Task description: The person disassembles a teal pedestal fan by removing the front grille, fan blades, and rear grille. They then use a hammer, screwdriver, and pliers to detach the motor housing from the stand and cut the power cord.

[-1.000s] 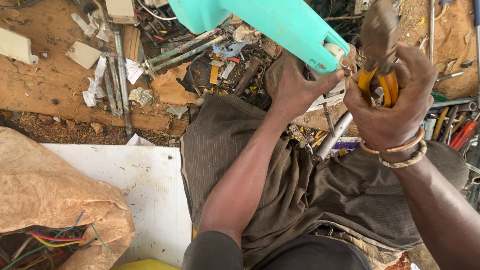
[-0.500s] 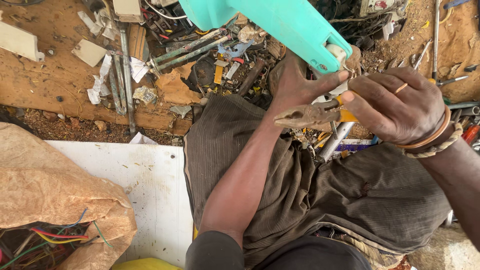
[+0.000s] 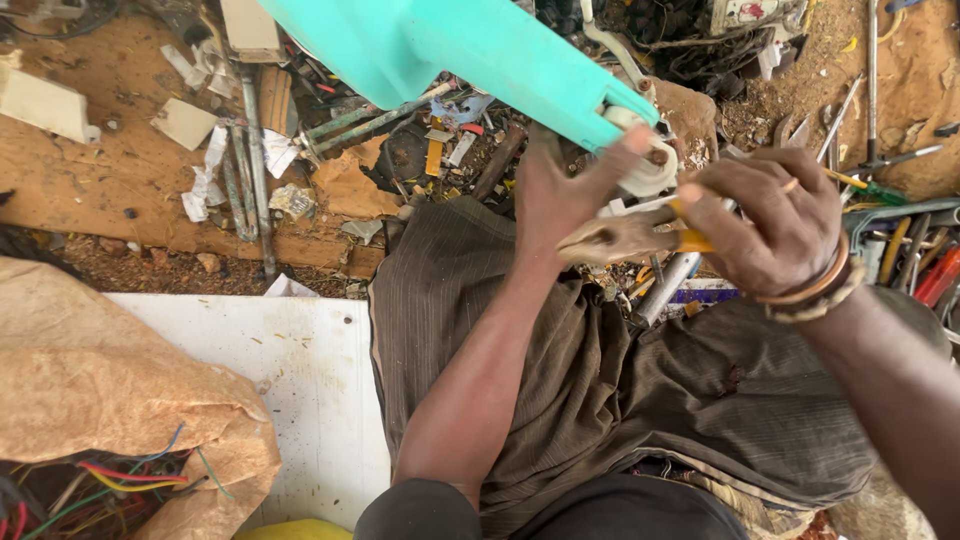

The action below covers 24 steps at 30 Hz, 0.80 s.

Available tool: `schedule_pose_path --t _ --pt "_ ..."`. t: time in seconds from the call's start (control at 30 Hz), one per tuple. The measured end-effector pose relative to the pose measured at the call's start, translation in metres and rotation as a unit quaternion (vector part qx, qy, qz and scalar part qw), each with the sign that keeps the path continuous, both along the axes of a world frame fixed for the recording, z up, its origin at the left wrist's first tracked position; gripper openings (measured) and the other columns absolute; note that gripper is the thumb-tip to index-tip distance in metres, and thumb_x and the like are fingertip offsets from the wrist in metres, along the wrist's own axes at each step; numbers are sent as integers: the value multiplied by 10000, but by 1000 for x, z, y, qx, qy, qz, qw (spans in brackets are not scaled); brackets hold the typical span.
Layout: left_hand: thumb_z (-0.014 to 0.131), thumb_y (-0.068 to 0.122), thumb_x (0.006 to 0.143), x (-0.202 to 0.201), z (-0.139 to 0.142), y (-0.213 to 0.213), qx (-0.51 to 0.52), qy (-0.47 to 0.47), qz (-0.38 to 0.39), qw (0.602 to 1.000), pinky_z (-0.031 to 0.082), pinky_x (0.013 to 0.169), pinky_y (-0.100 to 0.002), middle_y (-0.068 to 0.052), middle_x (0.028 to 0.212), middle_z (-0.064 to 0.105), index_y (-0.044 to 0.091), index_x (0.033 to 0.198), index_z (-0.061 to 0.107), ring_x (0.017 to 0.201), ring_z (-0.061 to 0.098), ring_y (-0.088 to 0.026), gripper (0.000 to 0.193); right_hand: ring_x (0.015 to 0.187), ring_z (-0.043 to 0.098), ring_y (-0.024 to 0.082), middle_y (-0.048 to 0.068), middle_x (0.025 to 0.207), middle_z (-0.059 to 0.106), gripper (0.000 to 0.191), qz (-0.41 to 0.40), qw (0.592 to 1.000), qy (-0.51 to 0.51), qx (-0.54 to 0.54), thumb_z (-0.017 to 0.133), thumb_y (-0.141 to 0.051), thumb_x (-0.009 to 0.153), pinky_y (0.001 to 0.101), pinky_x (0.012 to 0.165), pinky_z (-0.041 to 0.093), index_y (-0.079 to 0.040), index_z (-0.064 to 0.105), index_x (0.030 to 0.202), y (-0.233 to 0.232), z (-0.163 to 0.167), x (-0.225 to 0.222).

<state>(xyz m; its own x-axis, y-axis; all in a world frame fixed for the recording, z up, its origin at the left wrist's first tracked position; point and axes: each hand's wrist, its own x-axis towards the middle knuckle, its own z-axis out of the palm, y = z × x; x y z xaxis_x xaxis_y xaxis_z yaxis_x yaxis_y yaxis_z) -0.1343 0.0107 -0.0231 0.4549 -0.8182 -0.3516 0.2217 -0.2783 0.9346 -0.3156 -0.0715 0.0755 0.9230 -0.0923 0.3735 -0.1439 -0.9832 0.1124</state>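
My left hand (image 3: 565,195) grips the lower end of a turquoise plastic casing (image 3: 470,50) that slants up to the top left, fingers beside its white round fitting (image 3: 648,165). My right hand (image 3: 775,225), with bracelets at the wrist, is closed around the orange handles of rusty pliers (image 3: 620,240). The pliers lie level, jaws pointing left just under my left hand and below the white fitting. My knees in brown striped trousers (image 3: 600,380) fill the lower middle.
Scrap metal rods, paper and plastic bits litter the dirt ground (image 3: 120,180) ahead. Tools with coloured handles (image 3: 900,240) lie at right. A white board (image 3: 300,400) lies at left, next to a brown sack (image 3: 90,400) holding coloured wires.
My right hand came down from an upright hold and turned the pliers level, jaws now pointing left under the casing's end. My left hand stays on the casing.
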Motion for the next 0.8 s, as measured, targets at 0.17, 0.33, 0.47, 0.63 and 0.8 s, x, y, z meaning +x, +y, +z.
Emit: schedule_pose_path --t 0.17,0.33,0.47,0.63,0.8 --pt "699 644 885 0 -7 11 -42 11 46 998 538 893 -474 -216 1064 717 -32 1235 685 1016 657 -324 761 902 730 246 143 1063 757 241 -299 941 -69 140 760 -156 1059 306 777 587 -62 622 1232 43 -23 2" --pt "752 505 866 -20 13 14 -83 87 111 986 645 858 -410 -166 1071 729 -24 1263 618 1000 741 -268 675 921 658 201 102 1075 681 783 -420 841 -95 328 967 -422 834 336 801 575 9 566 1350 53 -23 11" --pt "798 361 865 -45 26 34 -148 150 190 959 621 921 -453 -176 1257 642 -39 1330 549 1211 679 -272 662 1025 608 246 130 1136 632 822 -426 832 -23 356 970 -479 745 435 864 542 -1 592 1296 34 -22 11" --pt "780 294 957 -64 18 57 -207 169 191 945 500 1141 -436 -261 1434 552 -81 1458 438 1363 547 -307 714 1001 608 306 144 1148 614 775 -385 836 58 386 890 -552 753 488 856 529 -28 638 1267 14 -25 6" --pt "765 283 971 -50 37 72 -48 57 81 994 427 1169 -398 -193 1516 455 -8 1514 335 1424 477 -270 751 1025 629 345 168 1177 607 700 -326 877 47 349 849 -571 829 507 880 536 -5 661 1197 5 -27 5"
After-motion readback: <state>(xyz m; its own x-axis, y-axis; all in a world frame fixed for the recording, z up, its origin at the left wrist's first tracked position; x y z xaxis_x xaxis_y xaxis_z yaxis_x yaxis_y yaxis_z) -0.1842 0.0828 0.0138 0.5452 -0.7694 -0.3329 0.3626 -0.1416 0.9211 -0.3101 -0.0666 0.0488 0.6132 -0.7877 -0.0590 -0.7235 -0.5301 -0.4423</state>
